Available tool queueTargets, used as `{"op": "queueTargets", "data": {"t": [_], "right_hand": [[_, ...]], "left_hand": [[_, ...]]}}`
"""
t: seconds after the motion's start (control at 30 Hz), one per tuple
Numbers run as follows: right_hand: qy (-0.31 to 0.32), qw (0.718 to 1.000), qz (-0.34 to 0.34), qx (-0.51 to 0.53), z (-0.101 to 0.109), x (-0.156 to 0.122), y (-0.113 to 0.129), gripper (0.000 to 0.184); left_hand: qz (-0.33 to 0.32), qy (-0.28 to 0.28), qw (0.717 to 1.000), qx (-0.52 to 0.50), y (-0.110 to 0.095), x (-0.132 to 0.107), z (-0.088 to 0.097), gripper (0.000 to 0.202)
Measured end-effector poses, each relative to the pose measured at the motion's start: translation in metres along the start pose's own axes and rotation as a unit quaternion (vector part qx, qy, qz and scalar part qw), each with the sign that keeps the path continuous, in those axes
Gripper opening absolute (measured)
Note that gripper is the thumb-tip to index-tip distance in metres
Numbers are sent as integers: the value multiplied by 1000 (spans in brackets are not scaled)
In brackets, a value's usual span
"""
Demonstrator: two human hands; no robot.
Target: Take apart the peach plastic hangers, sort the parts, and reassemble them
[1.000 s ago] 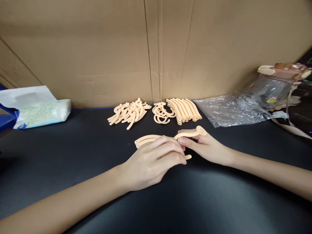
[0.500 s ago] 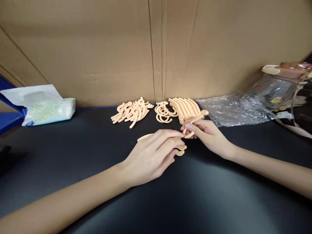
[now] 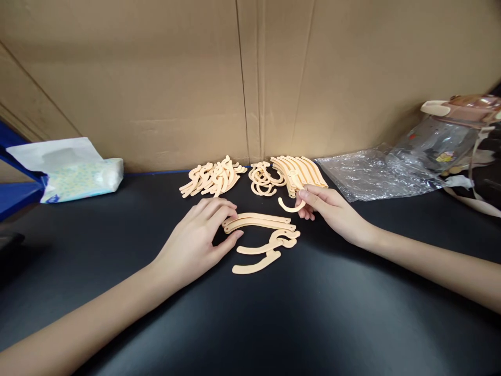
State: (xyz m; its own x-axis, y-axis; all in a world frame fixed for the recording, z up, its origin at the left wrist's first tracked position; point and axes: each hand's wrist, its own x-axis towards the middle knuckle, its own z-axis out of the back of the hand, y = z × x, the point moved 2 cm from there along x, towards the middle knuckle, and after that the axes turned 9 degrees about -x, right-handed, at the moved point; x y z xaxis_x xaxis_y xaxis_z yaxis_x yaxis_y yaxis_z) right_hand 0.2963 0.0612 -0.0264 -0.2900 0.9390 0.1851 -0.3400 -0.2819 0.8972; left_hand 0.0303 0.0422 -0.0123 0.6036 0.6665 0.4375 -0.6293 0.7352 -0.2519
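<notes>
My right hand (image 3: 324, 209) pinches a peach-coloured plastic hook piece (image 3: 290, 208) between thumb and fingers, its curved end hanging toward the left. My left hand (image 3: 199, 230) rests on the dark table with thumb and fingers apart, around the left end of two long curved strips (image 3: 260, 220) that lie side by side. Whether its fingertips press on them I cannot tell. Just below the strips are two shorter wavy pieces (image 3: 256, 266), partly overlapping, with bent right ends.
Along the back of the black table (image 3: 250, 324) lie a pile of wavy pieces (image 3: 213, 177), a small heap of hooks (image 3: 263, 180) and stacked long strips (image 3: 301, 172). A tissue pack (image 3: 82, 177) is at left; clear plastic bag (image 3: 376, 175) and bottle (image 3: 446, 141) are at right. Cardboard (image 3: 156, 78) stands behind.
My left hand has drawn back to the left and opened, uncovering the strips and wavy pieces. My right hand has moved slightly up and turned the hook piece, its curve now lower left.
</notes>
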Motion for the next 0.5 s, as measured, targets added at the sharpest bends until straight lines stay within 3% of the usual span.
{"op": "queueTargets", "data": {"t": [0.5], "right_hand": [[4, 1000, -11, -15, 0, 1, -1, 37]], "left_hand": [[56, 21, 998, 6, 1, -1, -2, 18]]}}
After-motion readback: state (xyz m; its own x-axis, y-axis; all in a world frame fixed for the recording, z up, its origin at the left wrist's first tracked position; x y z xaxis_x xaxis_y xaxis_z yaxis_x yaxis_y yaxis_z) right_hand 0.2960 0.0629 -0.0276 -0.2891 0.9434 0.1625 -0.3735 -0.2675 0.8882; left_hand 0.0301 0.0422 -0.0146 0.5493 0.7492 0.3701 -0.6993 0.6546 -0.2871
